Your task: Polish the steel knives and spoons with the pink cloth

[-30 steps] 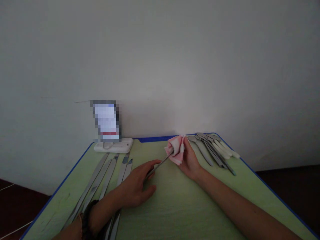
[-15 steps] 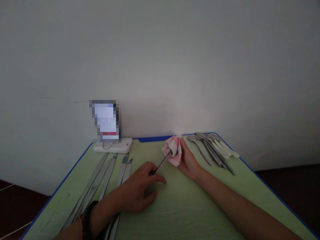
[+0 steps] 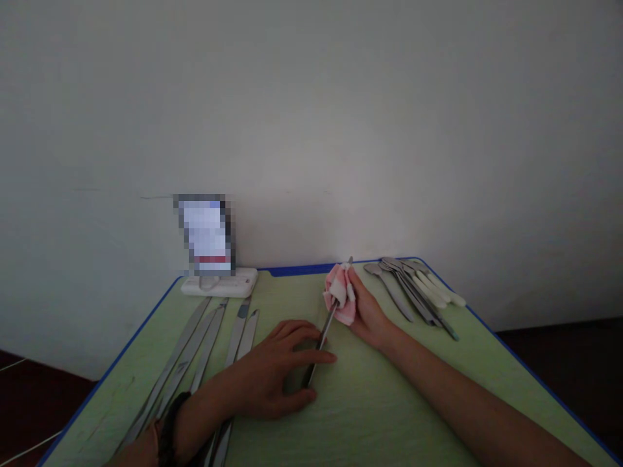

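A slim metal table knife (image 3: 329,322) slants over the table, its far end poking out past a pink and white cloth (image 3: 339,292). My right hand (image 3: 368,318) is closed on the cloth, which is folded around the upper part of the knife. Lower down, my left hand (image 3: 272,373) has its fingers around the knife's near part, the index finger crossing it and the thumb at its lower end. Several more table knives (image 3: 192,350) lie on the left under and beside my left forearm, partly hidden by it.
On the green table (image 3: 379,402) with a blue rim, several metal spoons (image 3: 409,292) lie in a pile at the back right, beside several white-handled utensils (image 3: 431,288). A blurred-out phone (image 3: 207,233) stands on a white base (image 3: 219,284) at the back left, near the wall (image 3: 311,130).
The knife has swung steeper, and its far end now shows more beyond the cloth. My left hand has shifted slightly right, its fingers more spread; the cloth has moved slightly right.
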`<action>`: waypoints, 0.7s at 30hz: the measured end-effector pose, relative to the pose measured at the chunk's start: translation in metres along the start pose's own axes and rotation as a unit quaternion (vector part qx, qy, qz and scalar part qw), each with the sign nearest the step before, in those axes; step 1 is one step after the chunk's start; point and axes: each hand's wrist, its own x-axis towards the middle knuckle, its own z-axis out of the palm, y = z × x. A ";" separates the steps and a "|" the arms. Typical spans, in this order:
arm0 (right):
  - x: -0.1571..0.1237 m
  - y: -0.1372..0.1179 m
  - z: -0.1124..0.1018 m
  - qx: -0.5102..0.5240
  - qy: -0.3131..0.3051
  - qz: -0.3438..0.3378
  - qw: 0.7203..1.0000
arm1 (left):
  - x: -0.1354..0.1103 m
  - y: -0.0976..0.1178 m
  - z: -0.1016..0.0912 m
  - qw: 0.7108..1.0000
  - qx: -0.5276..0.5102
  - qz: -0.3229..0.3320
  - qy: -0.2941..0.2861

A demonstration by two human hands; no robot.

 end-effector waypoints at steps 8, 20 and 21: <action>-0.004 0.006 -0.002 -0.094 -0.004 -0.007 0.996 | 0.002 -0.004 0.002 1.000 -0.005 -0.015 0.003; 0.000 -0.002 -0.001 0.004 -0.004 0.014 1.000 | 0.000 -0.004 0.004 0.999 0.029 -0.017 0.010; 0.000 -0.002 -0.001 0.000 -0.002 0.013 1.000 | 0.000 -0.004 0.004 0.999 0.034 -0.019 0.007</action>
